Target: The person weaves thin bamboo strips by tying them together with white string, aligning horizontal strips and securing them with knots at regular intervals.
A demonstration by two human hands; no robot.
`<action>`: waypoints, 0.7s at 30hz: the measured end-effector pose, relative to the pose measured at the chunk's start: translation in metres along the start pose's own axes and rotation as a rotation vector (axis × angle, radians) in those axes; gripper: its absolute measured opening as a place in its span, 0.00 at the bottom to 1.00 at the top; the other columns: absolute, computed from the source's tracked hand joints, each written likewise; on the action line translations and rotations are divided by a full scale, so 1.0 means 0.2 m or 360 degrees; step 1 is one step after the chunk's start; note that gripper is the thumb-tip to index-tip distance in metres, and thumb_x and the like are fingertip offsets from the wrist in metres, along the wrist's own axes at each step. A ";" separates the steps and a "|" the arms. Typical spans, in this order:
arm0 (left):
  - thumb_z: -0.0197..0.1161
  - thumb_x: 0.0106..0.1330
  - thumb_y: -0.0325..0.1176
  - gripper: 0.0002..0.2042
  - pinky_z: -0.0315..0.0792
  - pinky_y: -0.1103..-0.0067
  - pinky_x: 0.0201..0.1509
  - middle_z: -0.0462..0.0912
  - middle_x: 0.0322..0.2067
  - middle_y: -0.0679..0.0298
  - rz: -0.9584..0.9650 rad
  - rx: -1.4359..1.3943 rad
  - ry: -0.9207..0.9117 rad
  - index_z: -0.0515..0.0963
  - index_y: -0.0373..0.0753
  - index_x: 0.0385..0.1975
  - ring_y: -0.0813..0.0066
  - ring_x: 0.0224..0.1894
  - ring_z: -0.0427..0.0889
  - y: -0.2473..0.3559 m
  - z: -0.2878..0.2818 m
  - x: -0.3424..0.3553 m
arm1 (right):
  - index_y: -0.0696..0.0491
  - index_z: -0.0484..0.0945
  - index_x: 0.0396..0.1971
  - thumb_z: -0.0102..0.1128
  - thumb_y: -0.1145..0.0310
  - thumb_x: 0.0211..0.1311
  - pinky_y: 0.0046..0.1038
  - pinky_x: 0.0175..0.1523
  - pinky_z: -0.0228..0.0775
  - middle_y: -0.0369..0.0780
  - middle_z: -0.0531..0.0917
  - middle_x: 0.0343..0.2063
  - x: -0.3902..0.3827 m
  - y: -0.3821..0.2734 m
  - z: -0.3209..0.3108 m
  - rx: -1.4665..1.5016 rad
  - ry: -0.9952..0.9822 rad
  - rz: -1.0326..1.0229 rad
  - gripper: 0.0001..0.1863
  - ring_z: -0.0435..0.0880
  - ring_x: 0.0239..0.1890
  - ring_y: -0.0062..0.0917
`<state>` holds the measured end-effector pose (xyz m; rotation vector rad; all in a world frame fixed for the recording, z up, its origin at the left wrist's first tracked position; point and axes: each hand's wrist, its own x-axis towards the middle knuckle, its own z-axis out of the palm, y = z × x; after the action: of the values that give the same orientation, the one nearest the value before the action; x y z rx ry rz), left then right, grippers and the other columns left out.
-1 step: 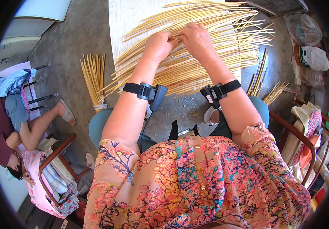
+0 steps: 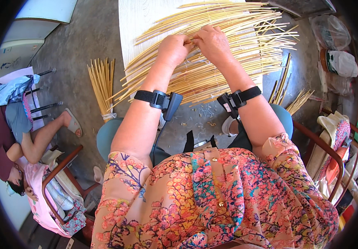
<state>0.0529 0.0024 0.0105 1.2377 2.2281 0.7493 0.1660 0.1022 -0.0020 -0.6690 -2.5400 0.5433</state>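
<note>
A mat of long, thin straw-coloured sticks [image 2: 212, 83], crossed by thin threads, spreads over a pale wooden-topped table [image 2: 137, 23]. My left hand [image 2: 173, 50] and my right hand [image 2: 213, 43] are close together on the upper middle of the sticks, fingers bent and pinched on them. The exact point that the fingertips grip is small and partly hidden. A dark strapped device sits on each of my wrists.
Tied stick bundles [image 2: 102, 83] stand left of the table, more [image 2: 298, 101] at its right. A co-worker [image 2: 10, 141] sits at far left by a red-framed chair [image 2: 75, 153]. Another chair [image 2: 328, 153] and wrapped bags [image 2: 334, 33] line the right. Scraps litter the floor.
</note>
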 end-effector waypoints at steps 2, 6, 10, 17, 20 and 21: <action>0.64 0.52 0.39 0.10 0.72 0.73 0.33 0.81 0.22 0.55 0.0105 0.0030 0.0072 0.82 0.39 0.28 0.61 0.25 0.79 0.00 0.01 0.00 | 0.51 0.81 0.25 0.62 0.71 0.46 0.34 0.42 0.68 0.39 0.79 0.28 0.02 -0.01 0.01 0.0026 0.0010 0.0053 0.04 0.76 0.36 0.37; 0.65 0.51 0.40 0.10 0.72 0.72 0.33 0.80 0.23 0.55 0.0146 0.0237 0.0178 0.82 0.42 0.27 0.57 0.26 0.79 -0.02 0.02 0.00 | 0.53 0.80 0.25 0.64 0.71 0.44 0.33 0.39 0.70 0.41 0.80 0.26 0.05 -0.02 0.02 0.0229 -0.0195 0.0238 0.05 0.77 0.33 0.37; 0.64 0.51 0.40 0.09 0.72 0.70 0.33 0.80 0.23 0.55 0.0150 0.0302 0.0149 0.82 0.43 0.27 0.56 0.27 0.79 -0.04 0.02 0.01 | 0.55 0.79 0.24 0.63 0.72 0.46 0.32 0.39 0.70 0.42 0.79 0.26 0.05 -0.01 0.05 0.0316 -0.0098 0.0180 0.04 0.78 0.30 0.35; 0.62 0.53 0.38 0.08 0.71 0.68 0.35 0.80 0.25 0.54 0.0122 0.0316 -0.0141 0.82 0.43 0.28 0.56 0.30 0.78 -0.03 0.03 -0.03 | 0.58 0.74 0.38 0.52 0.72 0.62 0.18 0.38 0.75 0.38 0.80 0.29 0.23 -0.02 -0.15 0.1266 0.0279 0.0809 0.08 0.79 0.29 0.19; 0.60 0.54 0.37 0.07 0.71 0.66 0.37 0.81 0.27 0.56 0.0069 0.0281 -0.0213 0.82 0.46 0.31 0.56 0.34 0.79 -0.04 0.03 -0.02 | 0.57 0.70 0.31 0.44 0.68 0.65 0.19 0.21 0.64 0.38 0.76 0.19 0.25 -0.08 -0.18 0.1581 0.0248 0.1047 0.08 0.73 0.18 0.20; 0.59 0.55 0.36 0.08 0.71 0.66 0.39 0.81 0.29 0.56 0.0065 0.0237 -0.0167 0.81 0.46 0.34 0.56 0.35 0.79 -0.04 0.04 -0.01 | 0.59 0.69 0.32 0.43 0.68 0.65 0.18 0.19 0.62 0.39 0.77 0.20 0.24 -0.08 -0.21 0.1453 0.0149 0.1017 0.10 0.72 0.18 0.19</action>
<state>0.0534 -0.0025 -0.0003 1.3640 2.2116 0.5279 0.1449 0.1261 0.0555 -1.0609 -1.6426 1.6759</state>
